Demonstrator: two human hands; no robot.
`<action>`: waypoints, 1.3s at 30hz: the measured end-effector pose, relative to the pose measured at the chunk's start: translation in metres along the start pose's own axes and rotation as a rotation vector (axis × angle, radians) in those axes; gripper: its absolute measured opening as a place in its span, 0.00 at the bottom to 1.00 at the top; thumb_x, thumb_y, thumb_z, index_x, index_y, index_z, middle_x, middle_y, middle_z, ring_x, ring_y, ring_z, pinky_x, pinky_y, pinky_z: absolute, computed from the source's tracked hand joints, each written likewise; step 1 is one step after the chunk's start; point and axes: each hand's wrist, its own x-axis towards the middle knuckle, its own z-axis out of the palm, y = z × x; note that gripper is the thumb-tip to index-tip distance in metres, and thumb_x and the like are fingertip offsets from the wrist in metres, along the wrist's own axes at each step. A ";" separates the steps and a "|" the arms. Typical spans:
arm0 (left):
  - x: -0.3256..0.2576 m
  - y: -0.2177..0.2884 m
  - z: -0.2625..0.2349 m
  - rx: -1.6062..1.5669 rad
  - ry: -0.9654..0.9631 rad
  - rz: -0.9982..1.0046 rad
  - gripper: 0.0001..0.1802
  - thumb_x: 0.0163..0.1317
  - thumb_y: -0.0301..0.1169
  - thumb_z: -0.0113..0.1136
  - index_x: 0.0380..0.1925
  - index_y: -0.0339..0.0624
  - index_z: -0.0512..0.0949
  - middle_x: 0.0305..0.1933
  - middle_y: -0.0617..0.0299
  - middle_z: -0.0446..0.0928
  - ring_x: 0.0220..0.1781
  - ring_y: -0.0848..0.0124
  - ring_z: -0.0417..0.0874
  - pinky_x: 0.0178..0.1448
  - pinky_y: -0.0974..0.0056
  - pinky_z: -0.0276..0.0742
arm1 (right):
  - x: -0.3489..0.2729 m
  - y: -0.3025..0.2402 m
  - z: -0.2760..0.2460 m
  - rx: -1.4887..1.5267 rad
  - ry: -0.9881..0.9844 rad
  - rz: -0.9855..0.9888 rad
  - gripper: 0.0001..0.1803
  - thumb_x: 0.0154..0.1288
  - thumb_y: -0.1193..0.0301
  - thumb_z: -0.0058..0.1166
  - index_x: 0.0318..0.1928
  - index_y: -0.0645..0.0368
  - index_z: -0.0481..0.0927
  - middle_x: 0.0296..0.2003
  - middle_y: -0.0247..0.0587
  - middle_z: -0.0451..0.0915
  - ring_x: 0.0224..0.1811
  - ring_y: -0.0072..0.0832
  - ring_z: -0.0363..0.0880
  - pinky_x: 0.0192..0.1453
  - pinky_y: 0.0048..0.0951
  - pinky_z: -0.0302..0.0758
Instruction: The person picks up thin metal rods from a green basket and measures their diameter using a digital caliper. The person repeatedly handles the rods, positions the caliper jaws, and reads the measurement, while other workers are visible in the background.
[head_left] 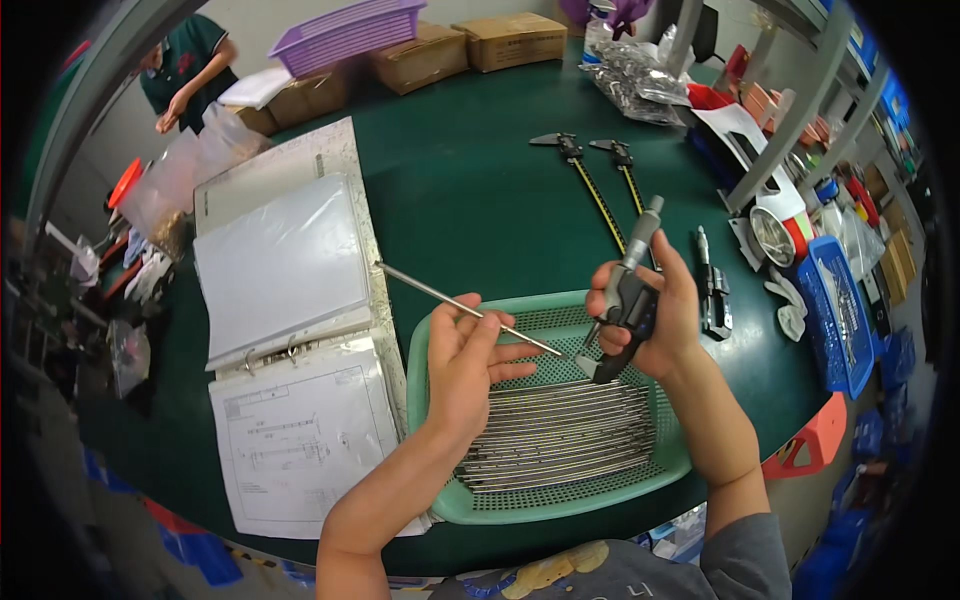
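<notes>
Between the thumb and fingers of my left hand is a thin metal rod, slanting down to the right. My right hand grips a micrometer with a dark body and a grey thimble pointing up. The rod's lower right end lies close to the micrometer's jaw; whether they touch I cannot tell. Beneath both hands a green plastic basket holds a row of many similar metal rods, lying side by side.
An open ring binder with a drawing sheet lies left of the basket. Two calipers and another micrometer rest to the right. Cardboard boxes and a purple basket line the back. Another person stands far left.
</notes>
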 end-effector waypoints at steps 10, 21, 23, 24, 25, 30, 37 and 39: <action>0.000 -0.003 0.002 0.035 -0.018 0.104 0.15 0.62 0.29 0.44 0.47 0.39 0.56 0.39 0.56 0.67 0.32 0.60 0.80 0.29 0.66 0.81 | 0.000 0.006 0.000 -0.012 0.046 0.138 0.37 0.57 0.39 0.27 0.32 0.64 0.73 0.22 0.45 0.76 0.10 0.24 0.63 0.17 0.26 0.62; 0.002 -0.003 -0.004 -0.051 0.053 0.056 0.18 0.59 0.27 0.46 0.48 0.40 0.55 0.39 0.55 0.68 0.31 0.60 0.79 0.29 0.63 0.80 | -0.003 0.000 -0.003 0.048 0.029 0.123 0.35 0.61 0.46 0.22 0.36 0.65 0.73 0.24 0.45 0.77 0.11 0.25 0.64 0.19 0.27 0.63; 0.000 -0.005 -0.003 -0.041 0.067 0.027 0.19 0.57 0.26 0.48 0.48 0.42 0.57 0.39 0.56 0.69 0.32 0.61 0.79 0.28 0.64 0.79 | -0.003 0.000 -0.006 0.032 0.037 0.115 0.33 0.60 0.47 0.22 0.37 0.65 0.73 0.25 0.46 0.77 0.12 0.25 0.66 0.19 0.27 0.64; 0.003 -0.005 -0.002 -0.039 0.044 0.023 0.21 0.56 0.24 0.49 0.48 0.42 0.56 0.39 0.56 0.69 0.33 0.61 0.79 0.29 0.63 0.80 | -0.003 -0.003 -0.009 0.026 0.040 0.090 0.31 0.60 0.50 0.23 0.38 0.65 0.72 0.27 0.46 0.77 0.14 0.26 0.67 0.20 0.28 0.65; 0.003 -0.005 -0.002 -0.040 0.040 0.023 0.22 0.55 0.24 0.50 0.48 0.42 0.55 0.39 0.56 0.69 0.33 0.61 0.79 0.30 0.63 0.80 | -0.001 -0.002 -0.011 0.024 0.035 0.082 0.29 0.60 0.52 0.25 0.39 0.65 0.72 0.28 0.47 0.77 0.15 0.26 0.68 0.21 0.28 0.67; 0.003 -0.005 -0.002 -0.030 0.018 0.028 0.26 0.54 0.22 0.51 0.51 0.42 0.53 0.39 0.56 0.69 0.34 0.62 0.79 0.31 0.63 0.80 | 0.002 -0.004 -0.010 0.060 0.122 0.049 0.21 0.55 0.66 0.31 0.44 0.66 0.67 0.37 0.51 0.76 0.22 0.31 0.72 0.31 0.33 0.73; -0.001 -0.003 0.003 -0.035 -0.033 0.052 0.27 0.54 0.22 0.51 0.52 0.42 0.51 0.42 0.56 0.68 0.36 0.62 0.78 0.32 0.64 0.80 | -0.003 0.003 -0.008 -0.025 0.022 0.014 0.20 0.51 0.64 0.34 0.38 0.66 0.72 0.30 0.50 0.77 0.19 0.30 0.71 0.25 0.29 0.70; 0.001 -0.005 0.003 -0.036 -0.056 0.057 0.27 0.54 0.22 0.51 0.52 0.42 0.51 0.42 0.55 0.67 0.36 0.62 0.78 0.32 0.64 0.80 | -0.005 0.008 -0.009 0.050 0.000 0.037 0.22 0.53 0.58 0.35 0.35 0.64 0.73 0.26 0.47 0.77 0.16 0.28 0.69 0.23 0.28 0.68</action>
